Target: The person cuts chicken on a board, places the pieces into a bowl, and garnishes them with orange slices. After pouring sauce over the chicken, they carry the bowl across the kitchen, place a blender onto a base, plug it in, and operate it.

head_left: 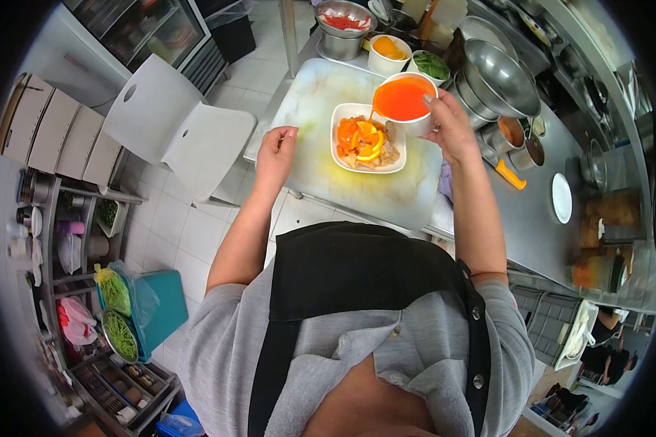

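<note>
My right hand [450, 122] grips a white tub [417, 128] by its right rim and side. Bright orange sauce [402, 98] fills the tub, which is tilted to the left. A thin stream of sauce runs from its lip into a white square dish [395, 167] below. Orange slices [370, 142] lie in that dish over pale, sauce-coated pieces. The dish stands on a stained white cutting board [306, 95]. Over the board's left edge hovers my left hand [277, 153], its fingers curled together with nothing visible in them, apart from the dish.
Behind the dish stand a tub of orange pieces [388, 52], a tub of green leaves [431, 65] and a metal bowl [344, 18]. A yellow-handled knife [511, 175] lies on the steel counter at right, near a white plate [561, 198]. A white chair [178, 124] stands left.
</note>
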Motion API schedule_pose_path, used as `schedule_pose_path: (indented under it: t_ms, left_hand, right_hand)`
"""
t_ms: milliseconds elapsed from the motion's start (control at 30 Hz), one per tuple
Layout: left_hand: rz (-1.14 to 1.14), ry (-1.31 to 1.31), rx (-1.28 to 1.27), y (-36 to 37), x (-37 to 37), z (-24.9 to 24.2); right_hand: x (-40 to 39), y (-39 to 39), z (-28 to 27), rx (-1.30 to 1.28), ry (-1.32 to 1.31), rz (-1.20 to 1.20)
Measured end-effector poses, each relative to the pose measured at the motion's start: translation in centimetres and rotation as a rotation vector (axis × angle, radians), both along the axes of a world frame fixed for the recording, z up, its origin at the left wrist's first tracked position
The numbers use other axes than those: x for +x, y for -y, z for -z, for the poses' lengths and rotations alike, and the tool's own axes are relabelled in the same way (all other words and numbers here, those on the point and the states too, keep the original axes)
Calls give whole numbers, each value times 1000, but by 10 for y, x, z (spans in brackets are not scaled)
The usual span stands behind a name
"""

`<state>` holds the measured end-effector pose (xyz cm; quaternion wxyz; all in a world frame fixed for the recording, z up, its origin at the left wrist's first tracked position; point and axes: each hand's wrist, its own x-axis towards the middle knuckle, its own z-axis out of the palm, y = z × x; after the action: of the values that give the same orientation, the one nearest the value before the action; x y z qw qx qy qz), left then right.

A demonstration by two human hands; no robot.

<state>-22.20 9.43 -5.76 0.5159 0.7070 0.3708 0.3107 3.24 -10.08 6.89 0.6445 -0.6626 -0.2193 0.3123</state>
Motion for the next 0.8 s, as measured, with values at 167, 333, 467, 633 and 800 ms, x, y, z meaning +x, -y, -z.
schedule_pose_path:
  t_ms: [167,333,467,633,800]
  left_hand:
    - [-9,51,-34,3,7,-2]
    - [47,-5,-10,3,12,-5]
    - [53,4,-10,5,16,-7]
    - [63,5,29,3,18,-5]
    - [58,7,16,4,19,-8]
  right_hand:
    - [9,12,1,13,29,64]
    - [15,24,3,7,52,77]
    - [15,36,3,-29,57,70]
    - [11,45,4,-38,70,105]
    - [17,49,10,-29,59,111]
